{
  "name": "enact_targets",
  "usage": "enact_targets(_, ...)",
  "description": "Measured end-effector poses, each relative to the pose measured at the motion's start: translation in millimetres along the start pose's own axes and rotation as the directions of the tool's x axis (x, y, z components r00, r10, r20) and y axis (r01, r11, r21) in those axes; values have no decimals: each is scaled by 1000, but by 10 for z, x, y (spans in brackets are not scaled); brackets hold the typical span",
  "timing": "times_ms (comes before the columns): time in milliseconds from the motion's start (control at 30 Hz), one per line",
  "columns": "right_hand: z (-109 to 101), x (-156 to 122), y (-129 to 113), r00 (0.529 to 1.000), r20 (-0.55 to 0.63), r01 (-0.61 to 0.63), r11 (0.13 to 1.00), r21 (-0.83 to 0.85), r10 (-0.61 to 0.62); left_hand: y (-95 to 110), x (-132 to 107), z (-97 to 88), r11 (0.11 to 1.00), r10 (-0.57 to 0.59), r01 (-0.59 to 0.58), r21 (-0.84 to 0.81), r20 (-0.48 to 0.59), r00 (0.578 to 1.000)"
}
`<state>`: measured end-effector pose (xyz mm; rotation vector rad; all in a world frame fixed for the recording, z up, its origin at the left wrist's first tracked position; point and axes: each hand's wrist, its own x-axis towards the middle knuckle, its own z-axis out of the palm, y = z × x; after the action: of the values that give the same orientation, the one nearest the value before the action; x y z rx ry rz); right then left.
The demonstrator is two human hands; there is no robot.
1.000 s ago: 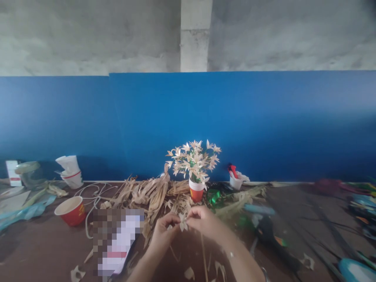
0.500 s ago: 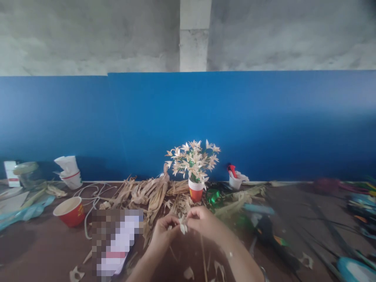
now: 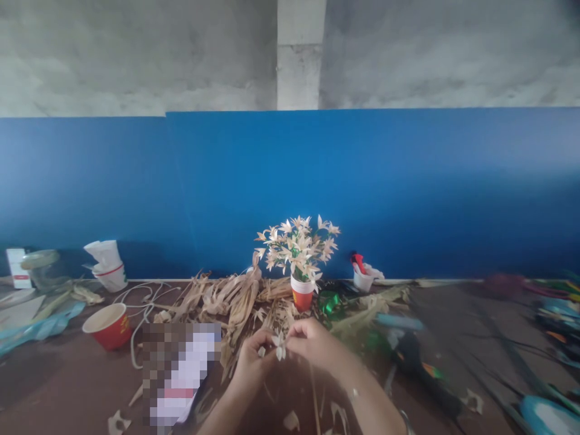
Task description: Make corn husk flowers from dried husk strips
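A small pale husk flower (image 3: 278, 346) is pinched between both of my hands low in the middle of the view. My left hand (image 3: 251, 362) grips it from the left with curled fingers, and my right hand (image 3: 312, 344) pinches it from the right. A thin stem (image 3: 313, 396) runs down from below my right hand. Just behind my hands stands a red and white paper cup (image 3: 302, 294) holding a bunch of finished husk flowers (image 3: 298, 243). Dried corn husks (image 3: 231, 299) lie piled to the left of that cup.
On the brown table (image 3: 67, 386) are a red paper cup (image 3: 109, 325), stacked white cups (image 3: 107, 264), white cord (image 3: 140, 296), green ribbon (image 3: 330, 302), a small white cup with a red object (image 3: 362, 275), a dark glue gun (image 3: 414, 356) and husk scraps (image 3: 292, 421). A blue wall (image 3: 408, 193) stands behind.
My hands have barely moved; the flower between them has turned slightly and my left fingers have shifted on it.
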<state>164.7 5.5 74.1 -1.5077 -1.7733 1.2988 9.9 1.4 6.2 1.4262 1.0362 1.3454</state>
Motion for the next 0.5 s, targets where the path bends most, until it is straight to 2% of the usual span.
enact_targets(233,14,22,22,1000,6,3,1000,29,-3,-17,16,-19,992,111,-107,68,-56,992)
enact_targets(500,48,41,44,1000,-1,8,1000,3,-8,-56,17,-21,987,138,-127,100,-109,984)
